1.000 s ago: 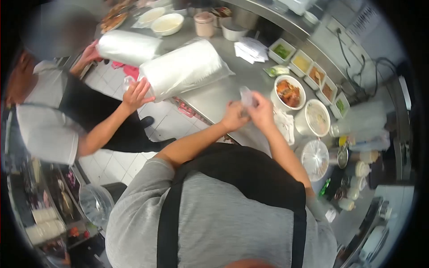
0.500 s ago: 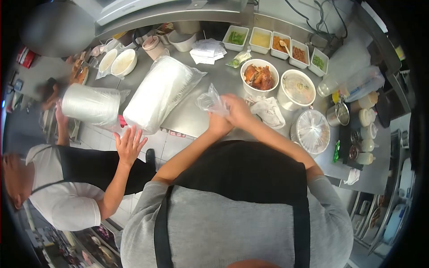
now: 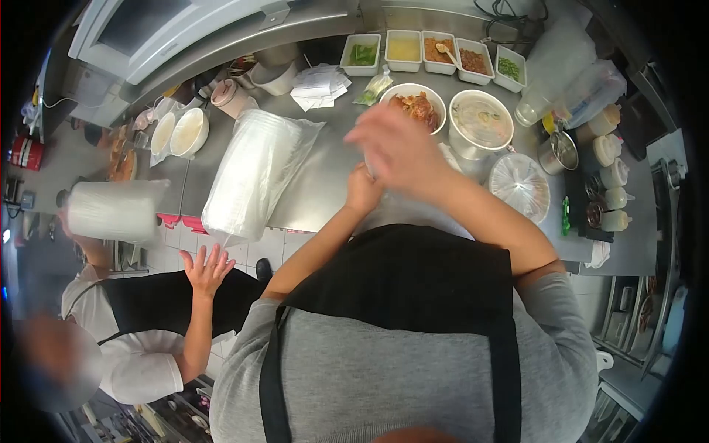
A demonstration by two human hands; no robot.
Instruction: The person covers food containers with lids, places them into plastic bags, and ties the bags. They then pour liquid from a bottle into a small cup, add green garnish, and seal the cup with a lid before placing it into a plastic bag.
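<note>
My left hand is closed in front of my apron, near the counter's front edge. Clear plastic hangs below it, between my forearms. Blurred by motion, my right hand crosses just above my left, its fingers stretched toward the left and nothing visible in them. Behind it, partly hidden, is a white bowl of browned meat. A lidded white tub stands to its right, and a plastic-covered round container sits nearer. A white cloth is mostly hidden behind my right wrist.
Wrapped stacked lids or containers lie left on the steel counter. Food trays line the back; squeeze bottles stand right. At left, a co-worker holds another wrapped stack, one hand raised.
My right hand has lifted off the left and opened. The clear bag no longer sticks out above my hands. The co-worker and their wrapped stack have shifted; the whole view has tilted.
</note>
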